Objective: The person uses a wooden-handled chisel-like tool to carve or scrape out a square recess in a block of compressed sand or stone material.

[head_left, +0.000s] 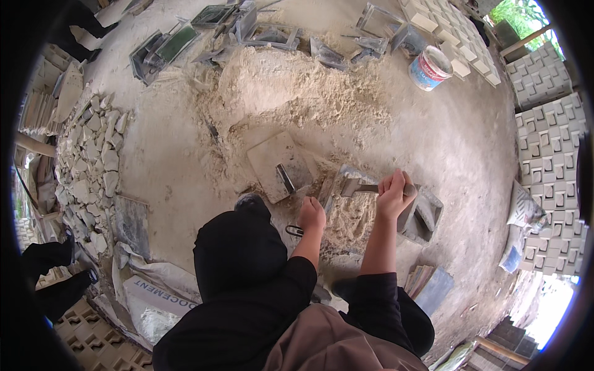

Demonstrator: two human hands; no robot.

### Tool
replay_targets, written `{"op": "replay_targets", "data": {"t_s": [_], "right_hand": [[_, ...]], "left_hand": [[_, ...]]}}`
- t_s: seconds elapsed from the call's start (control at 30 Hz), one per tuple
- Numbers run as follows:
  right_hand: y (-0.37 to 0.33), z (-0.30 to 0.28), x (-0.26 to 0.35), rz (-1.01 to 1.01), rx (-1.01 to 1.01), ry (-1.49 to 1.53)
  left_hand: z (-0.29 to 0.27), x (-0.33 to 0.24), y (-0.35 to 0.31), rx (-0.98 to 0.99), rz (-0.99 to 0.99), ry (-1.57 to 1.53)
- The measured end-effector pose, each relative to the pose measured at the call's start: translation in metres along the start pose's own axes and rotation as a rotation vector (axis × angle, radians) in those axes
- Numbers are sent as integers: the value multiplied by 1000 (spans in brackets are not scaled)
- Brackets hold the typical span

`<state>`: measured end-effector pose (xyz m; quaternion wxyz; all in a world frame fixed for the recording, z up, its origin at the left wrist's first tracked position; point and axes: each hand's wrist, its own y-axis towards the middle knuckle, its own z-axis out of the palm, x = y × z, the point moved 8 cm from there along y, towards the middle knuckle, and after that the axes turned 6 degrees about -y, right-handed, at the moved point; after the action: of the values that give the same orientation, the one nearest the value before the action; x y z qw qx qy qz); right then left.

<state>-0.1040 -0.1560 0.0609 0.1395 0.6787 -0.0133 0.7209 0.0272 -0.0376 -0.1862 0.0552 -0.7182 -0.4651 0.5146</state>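
Note:
My right hand is wrapped round the handle of a hammer, its metal head pointing left over a metal mould frame with pale sandy mix in it. Closed at the frame's near left side is my left hand; what its fingers hold, if anything, is hidden. A thin dark loop shows just below that hand. Beyond my left hand lies a dusty square plate with a dark bar-like handle on it. To the right of the hammer sits a grey box-shaped mould.
A heap of pale mix spreads ahead, with metal mould frames behind it. A bucket stands far right, near stacked pale blocks. Broken pieces and a sack lie left. Other people's legs show at the left.

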Motion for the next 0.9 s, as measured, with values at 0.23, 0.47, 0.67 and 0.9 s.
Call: {"op": "replay_targets", "data": {"t_s": [0.23, 0.47, 0.67, 0.9], "right_hand": [[-29, 10, 3, -5, 50, -41], [-41, 5, 7, 6, 50, -64], [-43, 8, 25, -55, 32, -132], [-30, 20, 17, -61, 65, -58]], "left_hand": [[0, 2, 4, 42, 5, 3], [-3, 1, 2, -21, 2, -65], [-3, 1, 1, -20, 27, -102], [-3, 2, 3, -17, 13, -73]]}}
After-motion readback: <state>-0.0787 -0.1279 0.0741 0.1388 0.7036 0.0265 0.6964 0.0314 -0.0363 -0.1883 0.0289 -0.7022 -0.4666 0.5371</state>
